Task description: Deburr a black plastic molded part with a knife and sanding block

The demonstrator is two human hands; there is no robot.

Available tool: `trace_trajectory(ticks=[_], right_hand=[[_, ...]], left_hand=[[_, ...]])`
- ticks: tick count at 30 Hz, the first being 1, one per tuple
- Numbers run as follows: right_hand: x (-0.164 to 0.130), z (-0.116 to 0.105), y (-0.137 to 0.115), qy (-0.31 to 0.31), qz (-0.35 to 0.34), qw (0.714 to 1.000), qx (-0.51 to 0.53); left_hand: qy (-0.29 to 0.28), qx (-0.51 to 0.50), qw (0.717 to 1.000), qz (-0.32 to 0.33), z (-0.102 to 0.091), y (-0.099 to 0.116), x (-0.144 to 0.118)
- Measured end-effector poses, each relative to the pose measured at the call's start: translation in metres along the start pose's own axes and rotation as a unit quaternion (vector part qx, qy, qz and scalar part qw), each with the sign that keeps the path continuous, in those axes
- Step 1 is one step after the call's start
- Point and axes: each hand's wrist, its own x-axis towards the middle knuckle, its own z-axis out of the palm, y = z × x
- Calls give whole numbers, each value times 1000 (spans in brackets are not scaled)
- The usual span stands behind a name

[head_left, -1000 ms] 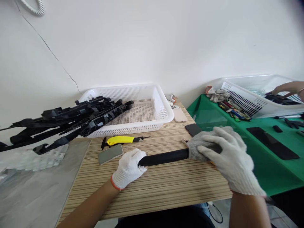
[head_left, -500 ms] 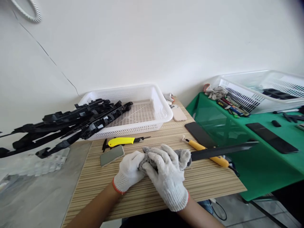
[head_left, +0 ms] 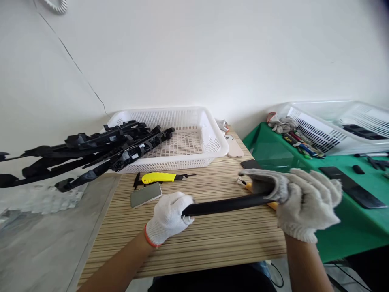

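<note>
Your L hand [head_left: 172, 215] grips the black strip's [head_left: 225, 205] L end over the surface [head_left: 206, 247]. Your R hand [head_left: 310, 200] clutches a gray rag [head_left: 283, 188]; strip's R end is hidden in it. Orange tool [head_left: 273, 205] behind strip's mostly covered; black parts [head_left: 133, 153] beyond strip's L end, partly cut off.
</note>
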Motion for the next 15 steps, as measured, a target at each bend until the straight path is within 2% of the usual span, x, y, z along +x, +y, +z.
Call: trace_trajectory(ticks=[2,5,9,11,13,15], right_hand=[[-2,-3,11,26,48,998,-12],[-4,-7,11,-10,197,980,-35],[-6,-6,1,-81,403,907,-95],[-8,-4,2,-104,460,876,-103],[-12,-3,13,-98,499,856,-98],[-19,-5,31,-114,480,865,-95]], left_hand=[[-11,-13,1000,5,0,-1,0],[-39,-23,999,1,1,-1,-1],[-71,-23,997,-6,5,-3,-5],[-96,-25,995,-22,7,-5,-7],[-127,-32,990,-50,9,-10,-8],[-156,-43,983,-85,11,-14,-8]])
